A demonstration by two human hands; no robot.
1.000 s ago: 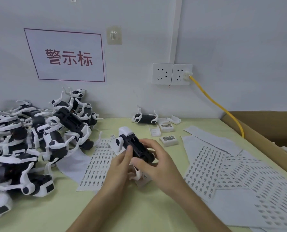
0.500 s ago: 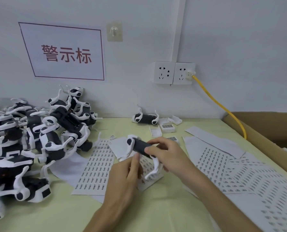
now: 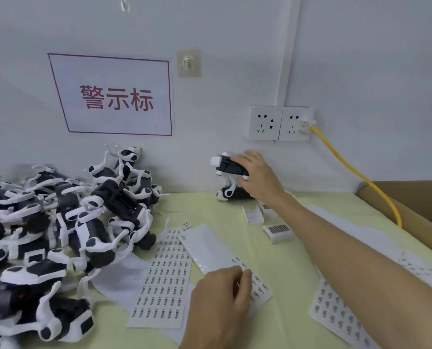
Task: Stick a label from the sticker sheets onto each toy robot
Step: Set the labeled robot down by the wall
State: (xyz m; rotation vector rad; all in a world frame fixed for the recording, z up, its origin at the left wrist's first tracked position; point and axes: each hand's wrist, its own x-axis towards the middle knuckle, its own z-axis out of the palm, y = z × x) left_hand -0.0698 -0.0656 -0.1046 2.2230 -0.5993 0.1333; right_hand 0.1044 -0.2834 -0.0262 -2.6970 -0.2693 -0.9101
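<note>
- A heap of black-and-white plastic toy robots [image 3: 58, 235] lies tangled at the left of the pale yellow desk [image 3: 273, 331], against the wall.
- Just right of the heap, a white paper sticker sheet [image 3: 163, 280] lies flat, with full rows of small printed labels.
- The left hand [image 3: 220, 295] rests on a second, half-stripped sticker sheet [image 3: 210, 250]. Its fingers are bent and its fingertips [image 3: 245, 273] are on the labels at the near end. I cannot tell whether it has one pinched.
- To do this step well, lift a single label by its corner, keep the sheet pinned flat, and handle the sticky side as little as possible.
- At the back wall the right hand [image 3: 257, 176] is clamped round a black-bodied toy robot [image 3: 228, 167]. It holds this in the air just above a lying toy robot [image 3: 231, 193] on the desk.
- The held one is best set down beside the lying one, with their legs kept from snagging and well apart from the heap.
- Small white barcode boxes [image 3: 278, 231] sit near the right forearm. I cannot tell what is in them.
- More printed sticker sheets [image 3: 336, 313] are spread at the right of the desk.
- A brown open-topped cardboard box [image 3: 411, 210] stands at the right edge, and a yellow cable [image 3: 356, 172] runs down beside it. Its contents are hidden.
</note>
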